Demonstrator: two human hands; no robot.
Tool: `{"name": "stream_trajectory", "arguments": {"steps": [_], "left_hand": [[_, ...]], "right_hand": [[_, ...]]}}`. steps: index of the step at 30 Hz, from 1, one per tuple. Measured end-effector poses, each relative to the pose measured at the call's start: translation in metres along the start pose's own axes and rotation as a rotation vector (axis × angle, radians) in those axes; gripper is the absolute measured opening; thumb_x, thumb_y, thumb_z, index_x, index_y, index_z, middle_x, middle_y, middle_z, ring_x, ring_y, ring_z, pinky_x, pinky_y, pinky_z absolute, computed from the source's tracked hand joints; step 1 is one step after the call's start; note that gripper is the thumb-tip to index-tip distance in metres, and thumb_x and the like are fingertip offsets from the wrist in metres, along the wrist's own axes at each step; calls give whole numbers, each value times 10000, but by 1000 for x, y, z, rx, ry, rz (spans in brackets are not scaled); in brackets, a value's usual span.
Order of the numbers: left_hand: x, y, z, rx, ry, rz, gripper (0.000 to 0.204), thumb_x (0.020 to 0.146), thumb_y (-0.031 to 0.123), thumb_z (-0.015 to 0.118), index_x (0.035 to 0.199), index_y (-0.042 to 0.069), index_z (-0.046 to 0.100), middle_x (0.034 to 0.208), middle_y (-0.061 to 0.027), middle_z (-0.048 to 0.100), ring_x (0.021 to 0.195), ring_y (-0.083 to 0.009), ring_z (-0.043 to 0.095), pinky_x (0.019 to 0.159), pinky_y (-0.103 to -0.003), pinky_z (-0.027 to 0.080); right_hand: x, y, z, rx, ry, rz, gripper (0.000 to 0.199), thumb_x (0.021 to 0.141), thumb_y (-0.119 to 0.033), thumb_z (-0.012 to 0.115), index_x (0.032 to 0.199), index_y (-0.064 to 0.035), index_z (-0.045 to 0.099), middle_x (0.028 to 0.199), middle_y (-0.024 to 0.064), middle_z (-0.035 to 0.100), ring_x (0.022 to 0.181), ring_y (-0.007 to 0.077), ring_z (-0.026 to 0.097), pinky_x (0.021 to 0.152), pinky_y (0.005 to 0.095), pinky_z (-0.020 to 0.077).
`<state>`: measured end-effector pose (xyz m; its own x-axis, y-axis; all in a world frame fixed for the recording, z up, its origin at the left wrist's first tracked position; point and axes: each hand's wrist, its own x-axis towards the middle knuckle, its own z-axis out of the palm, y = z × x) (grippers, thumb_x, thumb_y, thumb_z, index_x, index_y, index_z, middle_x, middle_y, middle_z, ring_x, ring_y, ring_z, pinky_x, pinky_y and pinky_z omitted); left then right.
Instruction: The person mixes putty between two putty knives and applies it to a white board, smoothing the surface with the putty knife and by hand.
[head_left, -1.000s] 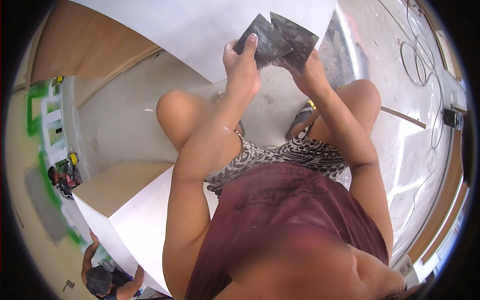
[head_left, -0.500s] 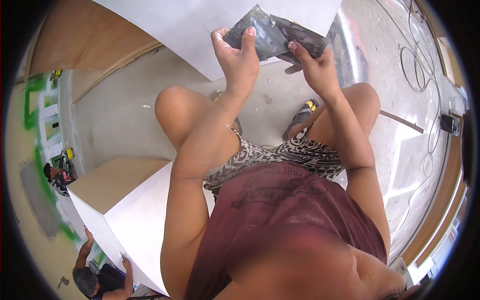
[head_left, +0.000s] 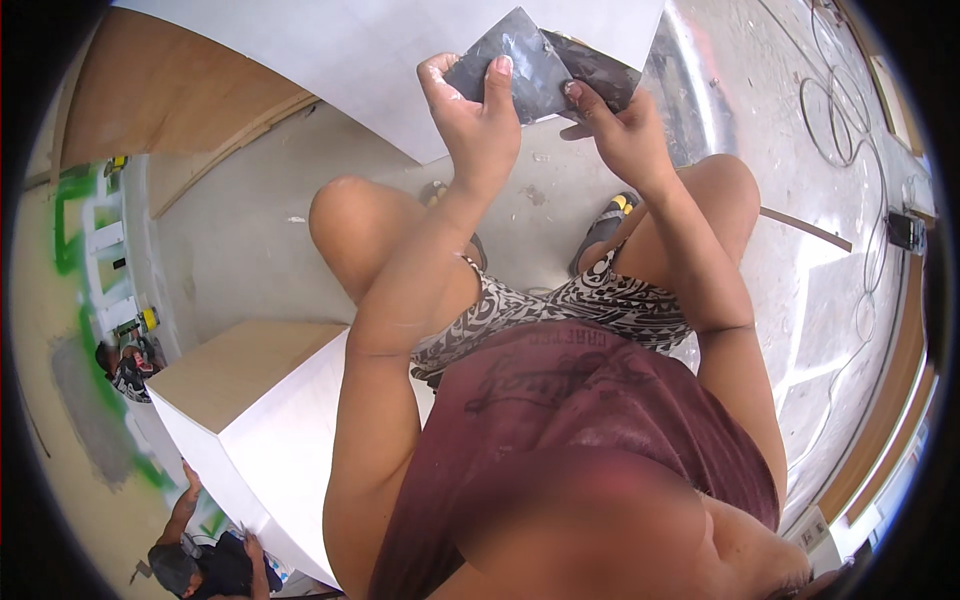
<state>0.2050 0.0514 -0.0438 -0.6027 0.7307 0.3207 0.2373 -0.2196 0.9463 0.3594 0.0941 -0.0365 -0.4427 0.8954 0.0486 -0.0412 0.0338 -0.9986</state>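
My left hand point(head_left: 480, 130) is closed on a flat, dark grey, squarish spreader blade point(head_left: 518, 62), its thumb pressed on the upper face. Whitish smears mark that face. A second dark spreader blade point(head_left: 603, 80) is gripped by my right hand point(head_left: 632, 140), with the thumb near where the two blades meet. The left blade overlaps the right one and hides part of it. Both are held up in front of me, above the near edge of a large white panel point(head_left: 370, 70). White residue clings to my left fingers.
At left stands a white box with a brown top point(head_left: 245, 365), and a co-worker point(head_left: 205, 555) has hands against its side. Another person point(head_left: 130, 365) is beyond it. A brown wooden board point(head_left: 190, 85) lies upper left. Cables point(head_left: 845, 120) and a thin strip point(head_left: 805, 228) lie on the right floor.
My right hand has shifted slightly left, sliding its blade further behind the left one. My left hand has barely moved. The co-worker at lower left has moved a little.
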Motion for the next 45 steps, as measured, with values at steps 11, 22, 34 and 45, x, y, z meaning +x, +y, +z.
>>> {"name": "stream_trajectory", "arguments": {"steps": [11, 22, 34, 45], "left_hand": [[-1, -1, -9, 15, -202, 236, 418, 917, 210, 716, 1121, 7, 413, 966, -88, 514, 857, -140, 510, 777, -292, 455], [11, -33, -4, -121, -5, -209, 441, 931, 252, 692, 1159, -7, 418, 991, -118, 543, 904, -164, 527, 824, -324, 463], [9, -19, -12, 135, -53, 251, 426, 914, 240, 722, 1127, -1, 443, 990, -80, 495, 887, -140, 491, 792, -292, 451], [5, -16, -16, 2, -216, 234, 394, 913, 180, 727, 1124, 9, 441, 987, -65, 505, 867, -113, 501, 773, -262, 455]], "right_hand": [[-4, -5, -19, -202, -269, 189, 315, 1013, -265, 564, 1088, 41, 569, 922, 119, 701, 882, 186, 713, 591, 290, 581], [2, 10, 11, -83, 189, -128, 253, 1007, -212, 573, 1116, 16, 575, 850, 82, 691, 690, 129, 661, 576, 265, 551], [-3, -12, 0, -473, -135, -101, 258, 997, -122, 519, 1185, 54, 496, 695, 209, 669, 629, 345, 678, 610, 404, 519], [-9, -12, -8, -494, -232, -54, 323, 984, -119, 531, 1268, 30, 496, 707, 233, 651, 601, 353, 655, 608, 399, 513]]}}
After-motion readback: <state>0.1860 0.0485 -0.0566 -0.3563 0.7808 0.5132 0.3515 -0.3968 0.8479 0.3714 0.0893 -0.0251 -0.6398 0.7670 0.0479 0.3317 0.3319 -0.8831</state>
